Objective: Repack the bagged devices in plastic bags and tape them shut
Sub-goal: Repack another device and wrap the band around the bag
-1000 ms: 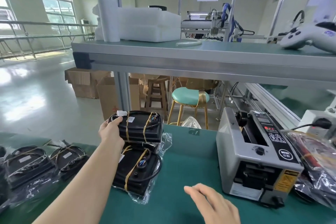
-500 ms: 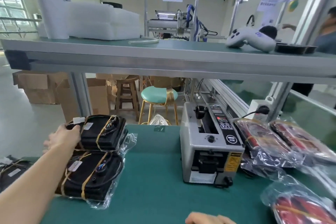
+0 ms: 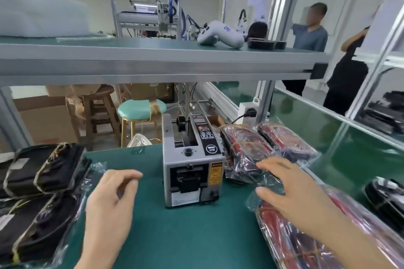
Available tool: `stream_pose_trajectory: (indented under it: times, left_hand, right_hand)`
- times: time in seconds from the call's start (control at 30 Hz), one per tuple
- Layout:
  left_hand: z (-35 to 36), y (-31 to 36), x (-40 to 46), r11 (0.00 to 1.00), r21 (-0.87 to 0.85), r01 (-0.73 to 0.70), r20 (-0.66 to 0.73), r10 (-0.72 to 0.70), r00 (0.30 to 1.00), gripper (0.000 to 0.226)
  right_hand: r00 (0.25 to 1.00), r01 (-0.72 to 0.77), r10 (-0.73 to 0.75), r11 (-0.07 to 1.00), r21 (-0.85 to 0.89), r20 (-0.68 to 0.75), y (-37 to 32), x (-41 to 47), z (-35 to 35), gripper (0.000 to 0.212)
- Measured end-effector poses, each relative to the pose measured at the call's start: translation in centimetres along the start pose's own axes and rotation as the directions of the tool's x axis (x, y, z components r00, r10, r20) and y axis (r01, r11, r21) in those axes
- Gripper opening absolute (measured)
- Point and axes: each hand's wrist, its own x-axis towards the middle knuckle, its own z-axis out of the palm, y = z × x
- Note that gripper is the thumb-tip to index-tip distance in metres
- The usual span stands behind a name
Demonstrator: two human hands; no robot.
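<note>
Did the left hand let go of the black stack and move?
Yes. The left hand is off the black stack now and has come in toward the tape dispenser, hovering empty over the green table.

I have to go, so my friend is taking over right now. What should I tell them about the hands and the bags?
Left hand: loose over the mat, holding nothing.
Right hand: fingers spread, reaching to the red bagged devices at right; grip not yet closed.
Black devices: stacked at left, lower one in a bag.
Tape dispenser: middle of the mat, no cut strip seen.
Done: black stack set aside, it seems.
Left: take a red bag, repack it, tape it shut; whether the black ones are taped cannot be told.
</note>
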Motion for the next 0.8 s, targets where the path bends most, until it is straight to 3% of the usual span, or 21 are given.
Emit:
stream_pose_trajectory:
  times: [0.1, 0.17, 0.33, 0.43, 0.57, 0.63, 0.8]
  left_hand:
    - [3.7, 1.5, -3.3, 0.981, -0.142, 0.132, 0.234, -0.096, 0.967, 0.028]
    - [6.3, 2.2, -5.0, 0.960, -0.153, 0.237, 0.430, -0.151, 0.890, 0.026]
    - [11.7, 4.0, -8.0, 0.887, -0.051, 0.459, 0.711, -0.290, 0.641, 0.043]
    - [13.8, 4.8, -9.0, 0.764, -0.005, 0.646, 0.778, -0.402, 0.482, 0.064]
    - [15.6, 5.6, -9.4, 0.685, 0.034, 0.728, 0.800, -0.455, 0.391, 0.078]
    - [16.3, 6.1, -9.2, 0.653, 0.061, 0.755, 0.819, -0.465, 0.337, 0.074]
    - [17.6, 7.4, -8.8, 0.640, 0.040, 0.767, 0.817, -0.462, 0.344, 0.042]
  right_hand:
    - [0.976, -0.216, 0.216, 0.976, 0.002, 0.022, 3.4, -2.9, 0.0, 0.070]
    - [0.948, -0.304, 0.308, 0.951, -0.059, 0.080, 5.4, -4.6, 0.2, 0.080]
    - [0.950, -0.197, 0.219, 0.973, -0.119, 0.223, 6.9, -5.2, 1.9, 0.085]
    - [0.950, -0.133, 0.170, 0.979, -0.156, 0.261, 7.0, -4.1, 2.5, 0.085]
    - [0.945, -0.102, 0.119, 0.992, -0.071, 0.304, 7.9, -3.4, 2.6, 0.079]
    - [0.949, -0.105, 0.107, 0.994, -0.023, 0.298, 8.2, -3.2, 2.8, 0.075]
    - [0.961, -0.120, 0.101, 0.991, 0.062, 0.257, 8.4, -2.4, 2.7, 0.075]
